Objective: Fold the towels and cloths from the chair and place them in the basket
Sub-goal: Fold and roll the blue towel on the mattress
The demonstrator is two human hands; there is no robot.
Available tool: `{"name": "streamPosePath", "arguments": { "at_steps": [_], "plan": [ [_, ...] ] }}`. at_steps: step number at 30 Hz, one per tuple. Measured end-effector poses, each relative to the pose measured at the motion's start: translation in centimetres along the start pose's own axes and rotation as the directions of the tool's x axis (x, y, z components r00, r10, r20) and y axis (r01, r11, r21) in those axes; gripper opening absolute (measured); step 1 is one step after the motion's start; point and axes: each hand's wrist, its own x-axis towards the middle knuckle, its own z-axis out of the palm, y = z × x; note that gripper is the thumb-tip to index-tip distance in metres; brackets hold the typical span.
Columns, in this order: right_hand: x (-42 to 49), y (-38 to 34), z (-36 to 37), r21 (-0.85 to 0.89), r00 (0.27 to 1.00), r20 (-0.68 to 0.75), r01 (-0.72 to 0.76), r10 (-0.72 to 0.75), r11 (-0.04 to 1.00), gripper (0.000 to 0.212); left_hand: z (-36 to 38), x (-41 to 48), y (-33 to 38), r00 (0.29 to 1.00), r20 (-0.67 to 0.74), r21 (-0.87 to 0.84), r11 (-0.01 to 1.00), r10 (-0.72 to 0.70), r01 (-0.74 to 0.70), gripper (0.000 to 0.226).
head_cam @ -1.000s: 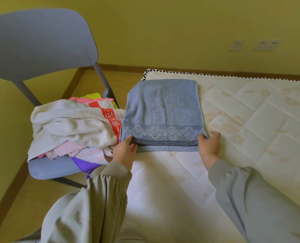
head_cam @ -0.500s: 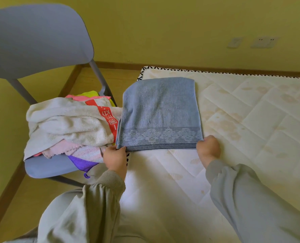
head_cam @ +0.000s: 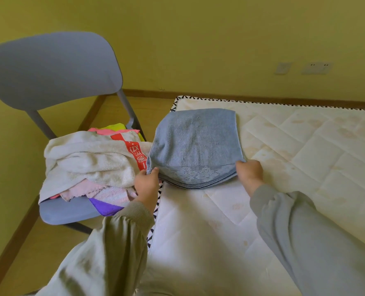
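Observation:
A blue towel [head_cam: 195, 142] with a patterned band lies folded on the near left corner of the mattress [head_cam: 294, 159]. My left hand [head_cam: 146, 184] pinches its near left corner and my right hand [head_cam: 249, 173] pinches its near right corner. The near edge is lifted off the mattress and sags between my hands. On the grey chair [head_cam: 49, 69] to the left sits a pile of cloths: a white towel [head_cam: 87, 159] with a red band on top, and pink, purple and yellow cloths under it. No basket is in view.
The mattress stretches to the right and toward the yellow wall. Wooden floor [head_cam: 23, 242] runs along the left beside the chair. Two wall sockets [head_cam: 316, 68] sit at the far right.
My hands went from pressing the towel's near edge flat to pinching its two near corners. They have raised that edge off the mattress.

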Motion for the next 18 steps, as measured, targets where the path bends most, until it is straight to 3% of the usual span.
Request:
{"name": "streamPosePath", "arguments": {
  "at_steps": [3,7,9,11,16,18],
  "plan": [
    [-0.4,-6.1,-0.8,0.302,0.993,-0.104,0.081,-0.051,0.950,0.020,0.7,0.3,5.4,0.997,0.079,-0.172,0.985,-0.002,0.016,0.017],
    [-1.0,-14.9,-4.8,0.477,0.910,-0.390,0.331,-0.141,0.814,0.026,0.2,-0.1,14.7,0.995,0.098,-0.511,0.859,0.035,0.020,0.009],
    [-1.1,-18.5,-7.2,0.541,0.886,-0.450,0.367,-0.108,0.756,0.020,-0.2,-0.6,19.0,0.989,0.103,-0.602,0.798,0.108,-0.025,0.039],
    [-0.8,-21.4,-9.8,0.586,0.872,-0.484,0.382,-0.069,0.715,0.020,-0.7,-2.0,23.3,0.980,0.091,-0.663,0.745,0.177,-0.073,0.044],
    [-1.2,-24.6,-13.1,0.699,0.907,-0.420,0.350,-0.038,0.623,0.028,-0.5,-5.5,29.7,0.986,0.101,-0.829,0.560,0.135,0.008,0.011],
    [-1.5,-25.1,-13.6,0.718,0.916,-0.399,0.336,-0.035,0.610,0.028,0.2,-6.3,30.4,0.974,0.142,-0.807,0.590,0.179,0.009,0.015]
  ]
}}
